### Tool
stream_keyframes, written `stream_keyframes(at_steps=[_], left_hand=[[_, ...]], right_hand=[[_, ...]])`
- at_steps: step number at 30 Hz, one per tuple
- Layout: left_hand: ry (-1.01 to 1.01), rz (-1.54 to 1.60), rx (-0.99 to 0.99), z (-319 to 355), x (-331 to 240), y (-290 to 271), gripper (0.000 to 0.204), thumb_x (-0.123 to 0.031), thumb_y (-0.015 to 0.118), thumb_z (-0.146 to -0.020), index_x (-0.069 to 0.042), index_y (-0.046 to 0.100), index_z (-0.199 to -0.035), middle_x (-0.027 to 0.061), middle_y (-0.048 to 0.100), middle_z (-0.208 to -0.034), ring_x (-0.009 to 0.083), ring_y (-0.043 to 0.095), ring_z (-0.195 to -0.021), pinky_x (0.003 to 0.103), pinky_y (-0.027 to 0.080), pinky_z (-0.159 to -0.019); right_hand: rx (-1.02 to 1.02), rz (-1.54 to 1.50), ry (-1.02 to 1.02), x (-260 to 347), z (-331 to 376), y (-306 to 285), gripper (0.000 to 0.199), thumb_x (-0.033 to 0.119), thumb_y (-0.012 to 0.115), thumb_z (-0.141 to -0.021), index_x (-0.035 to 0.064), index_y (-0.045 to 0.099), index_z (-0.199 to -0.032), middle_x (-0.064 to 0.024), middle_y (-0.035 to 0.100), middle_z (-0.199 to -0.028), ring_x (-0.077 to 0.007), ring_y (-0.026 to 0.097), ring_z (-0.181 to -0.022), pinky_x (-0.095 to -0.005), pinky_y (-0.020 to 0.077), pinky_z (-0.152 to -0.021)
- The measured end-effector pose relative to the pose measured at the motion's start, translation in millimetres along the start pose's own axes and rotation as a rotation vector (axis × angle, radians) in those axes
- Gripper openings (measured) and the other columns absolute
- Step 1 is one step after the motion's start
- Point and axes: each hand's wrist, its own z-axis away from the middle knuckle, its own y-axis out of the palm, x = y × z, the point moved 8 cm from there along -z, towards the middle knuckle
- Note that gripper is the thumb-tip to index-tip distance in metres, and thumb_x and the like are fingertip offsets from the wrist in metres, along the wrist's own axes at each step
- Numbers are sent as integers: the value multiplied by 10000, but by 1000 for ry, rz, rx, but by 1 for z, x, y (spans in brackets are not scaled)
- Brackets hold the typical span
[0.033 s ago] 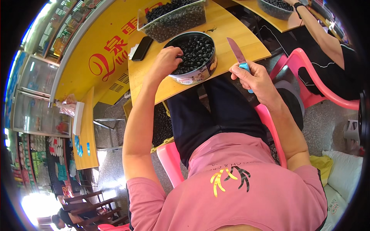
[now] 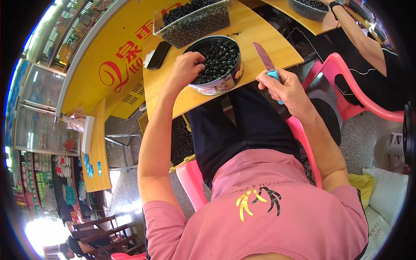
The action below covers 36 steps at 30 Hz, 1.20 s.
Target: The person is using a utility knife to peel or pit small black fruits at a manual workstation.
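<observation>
A round printed tin [image 2: 211, 89] stands at the near edge of the wooden table, filled with small black, roundish nuts or fruits [image 2: 222, 58]. My left hand [image 2: 187, 69] reaches over its left rim, fingers curled in against the black pieces. Whether a piece is pinched between those fingertips is hidden. To the right of the tin, my right hand [image 2: 284, 89] is wrapped round the blue handle of a knife [image 2: 265, 58]. Its reddish-tinted blade points up and away from me, apart from the tin.
Behind the tin is a clear plastic bin [image 2: 195, 28] of the same black pieces. A dark phone [image 2: 159, 55] lies on the table [image 2: 268, 41] at left. Another person's arm [image 2: 359, 39] is by a second tub [image 2: 307, 11] at far right. A pink chair [image 2: 364, 95] stands on the right.
</observation>
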Motion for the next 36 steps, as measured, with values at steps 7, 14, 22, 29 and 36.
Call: stream_keyframes(at_steps=[7, 14, 22, 29, 36], left_hand=[[-31, 1134, -64, 43, -86, 7, 276, -38, 643, -893, 37, 594, -1154, 115, 671, -1096, 130, 633, -955, 260, 494, -877], [-9, 1377, -197, 68, -126, 40, 238, 25, 641, -887, 29, 603, -1122, 101, 655, -1121, 124, 620, -954, 253, 501, -864], [-26, 1434, -444, 80, -130, 55, 260, 21, 649, -884, 15, 617, -1142, 89, 642, -1112, 115, 596, -887, 253, 492, -853], [5, 1253, -441, 82, -120, 56, 231, 4, 647, -898, 11, 626, -1127, 57, 617, -1093, 85, 558, -953, 232, 455, -877], [-192, 1354, -292, 79, -127, 72, 226, -85, 648, -923, 17, 624, -1123, 48, 646, -992, 88, 587, -847, 228, 478, -759]], right_hand=[[14, -40, 3, 5, 6, 15, 219, 237, 632, -942, 23, 631, -987, -10, 607, -810, 8, 416, -565, -155, 320, -485], [41, -75, -38, 5, 10, 24, 274, 284, 626, -950, 25, 650, -1039, 2, 607, -816, 1, 414, -565, -160, 316, -478], [76, -114, -24, -2, 9, 27, 277, 306, 628, -946, 37, 658, -1004, 42, 577, -757, 0, 412, -559, -167, 298, -463], [42, -67, -21, 12, 10, 22, 263, 293, 702, -891, 37, 672, -940, 69, 514, -657, 3, 399, -543, -169, 281, -465], [29, -24, -62, 13, 7, 10, 225, 239, 703, -891, 22, 678, -943, 58, 563, -714, 10, 412, -559, -162, 290, -480]])
